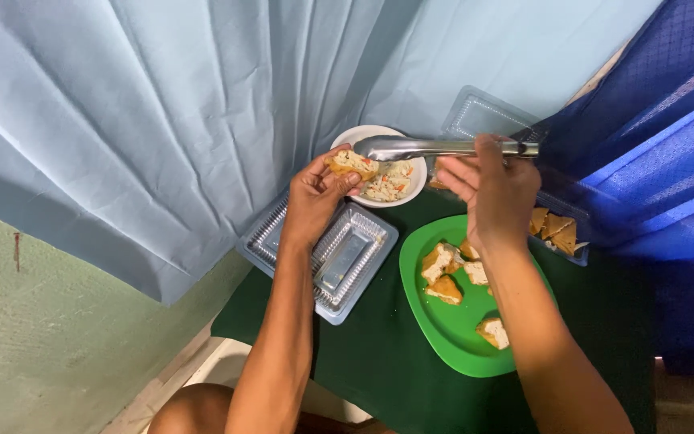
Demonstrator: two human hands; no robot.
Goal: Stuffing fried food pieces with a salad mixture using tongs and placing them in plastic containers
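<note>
left hand (315, 197) | fingers (339, 165) pinch stuffed tofu (353, 165) | right hand (491, 189) grips tongs (435, 148)

The bowl of filling (391, 181) sits at the table's far edge, the plastic tray (347, 257) before it to the left, the plate (451, 329) to the right with tofu pieces (442, 273) on it; another tray (560, 229) lies beyond the plate

Clear plastic trays (347, 261), apparently empty, mid-table
</note>
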